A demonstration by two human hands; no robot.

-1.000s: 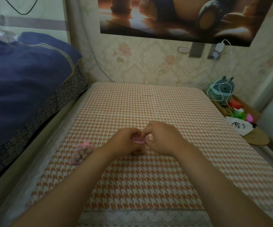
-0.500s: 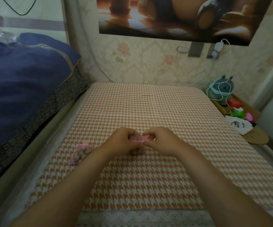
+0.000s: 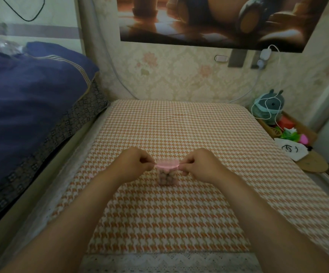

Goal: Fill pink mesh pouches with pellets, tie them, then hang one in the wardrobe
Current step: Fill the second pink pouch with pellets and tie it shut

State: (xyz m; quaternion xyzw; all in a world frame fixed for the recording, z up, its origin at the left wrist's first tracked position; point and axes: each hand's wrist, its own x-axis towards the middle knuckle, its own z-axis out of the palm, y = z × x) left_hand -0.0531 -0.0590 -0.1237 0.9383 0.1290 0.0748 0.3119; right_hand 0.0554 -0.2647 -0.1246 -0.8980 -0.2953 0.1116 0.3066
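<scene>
Both grips are on the drawstring here: the left grip [image 3: 134,164] pinches one end of the pink ribbon [image 3: 166,165], the right grip [image 3: 198,166] pinches the other, fingers curled tight, and the ribbon runs taut and level between them. Right under it, and seemingly sitting on the checked cloth of the desk [image 3: 179,213], is the pink pouch [image 3: 166,177], upright and packed with brownish pellets, about midway across the desk and close to the person. By my read this is the cinch, the mouth being drawn closed ahead of a knot. So where could it slip? Pull unevenly and the pouch tips toward the stronger side; if the mouth is not fully gathered, and I cannot tell from here, pellets could spill and roll across the cloth, maybe off the edge toward the bed [image 3: 31,107] on the left. Pull too hard and thin ribbon or fine mesh may tear, or one end could slide out of its channel. Ease off too early and the gathers loosen before the knot bites. That ribbon looks narrow and smooth too, so a pinch could simply lose it
</scene>
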